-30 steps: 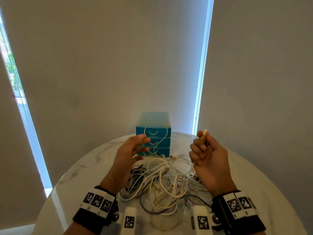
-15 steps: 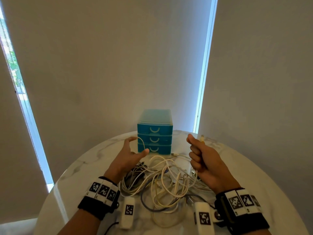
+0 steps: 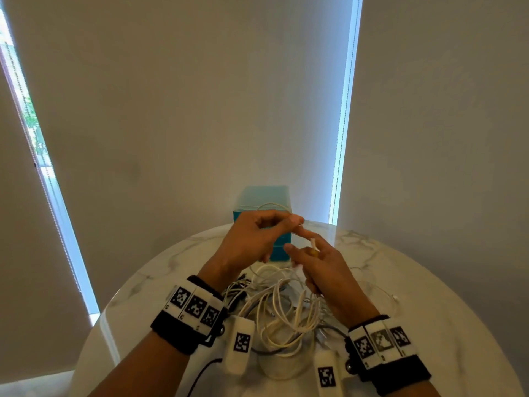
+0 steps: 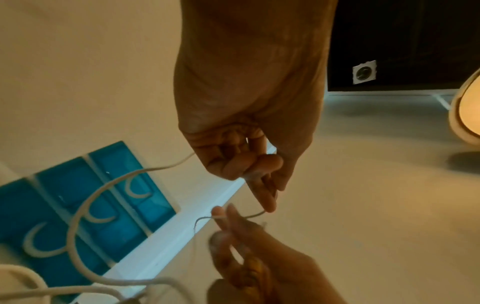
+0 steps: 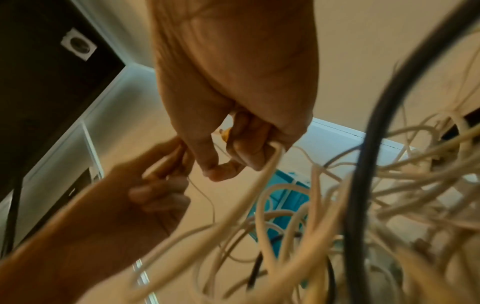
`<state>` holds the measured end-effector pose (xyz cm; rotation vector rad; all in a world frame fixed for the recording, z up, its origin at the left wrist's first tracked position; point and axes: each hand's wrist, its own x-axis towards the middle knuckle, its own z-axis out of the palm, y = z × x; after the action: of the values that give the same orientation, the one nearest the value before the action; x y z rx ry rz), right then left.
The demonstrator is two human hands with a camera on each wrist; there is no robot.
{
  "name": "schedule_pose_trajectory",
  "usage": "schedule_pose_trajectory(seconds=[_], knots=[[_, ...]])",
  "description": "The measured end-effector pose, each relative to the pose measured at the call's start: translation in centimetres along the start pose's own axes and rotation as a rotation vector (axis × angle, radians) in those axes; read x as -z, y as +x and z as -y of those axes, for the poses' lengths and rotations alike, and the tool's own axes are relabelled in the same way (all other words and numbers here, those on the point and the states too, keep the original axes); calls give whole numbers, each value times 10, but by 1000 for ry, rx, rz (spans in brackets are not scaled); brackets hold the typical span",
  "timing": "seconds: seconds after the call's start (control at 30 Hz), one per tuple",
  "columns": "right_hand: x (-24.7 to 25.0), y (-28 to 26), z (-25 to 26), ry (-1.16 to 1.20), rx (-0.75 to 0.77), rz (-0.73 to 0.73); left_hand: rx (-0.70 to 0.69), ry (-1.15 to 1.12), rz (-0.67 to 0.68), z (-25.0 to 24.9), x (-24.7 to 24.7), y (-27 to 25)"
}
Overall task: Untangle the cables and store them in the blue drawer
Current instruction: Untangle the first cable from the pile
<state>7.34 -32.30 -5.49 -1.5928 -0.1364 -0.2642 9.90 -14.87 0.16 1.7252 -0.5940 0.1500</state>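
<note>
A tangle of white cables [image 3: 282, 313] with a few dark ones lies on the round marble table [image 3: 429, 296]. Behind it stands the blue drawer unit [image 3: 279, 249], all three drawers closed [image 4: 78, 205]. My left hand [image 3: 293, 222] is raised in front of the unit and pinches a thin white cable [image 4: 255, 215] between thumb and fingers. My right hand [image 3: 305, 249], just below and touching it, grips a yellow plug [image 3: 313, 252] and holds a thicker white cable [image 5: 259, 181] that runs down into the pile. The plug [image 5: 225, 134] shows inside the curled fingers.
A thick black cable [image 5: 363, 144] arcs close to the right wrist camera. A loose thin white cable [image 3: 372, 285] trails over the table's right side. Pale roller blinds hang behind the table. The table edge curves round near my forearms.
Both hands rose and came together in front of the drawer unit. The left hand moved right and closed into a pinch on the thin cable; the right hand moved left, still holding the yellow plug.
</note>
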Motion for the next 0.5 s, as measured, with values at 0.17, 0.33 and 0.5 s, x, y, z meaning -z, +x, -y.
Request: schedule_pose_trajectory(seconds=[0.17,0.33,0.5], knots=[[1,3,-6,121,58,-198,20,87,46,-14,4,-9],[16,8,-2,191,125,-294,-11,229,-254,-19,29,-2],[16,2,4,379,196,-156,-167,458,-60,-13,44,34]])
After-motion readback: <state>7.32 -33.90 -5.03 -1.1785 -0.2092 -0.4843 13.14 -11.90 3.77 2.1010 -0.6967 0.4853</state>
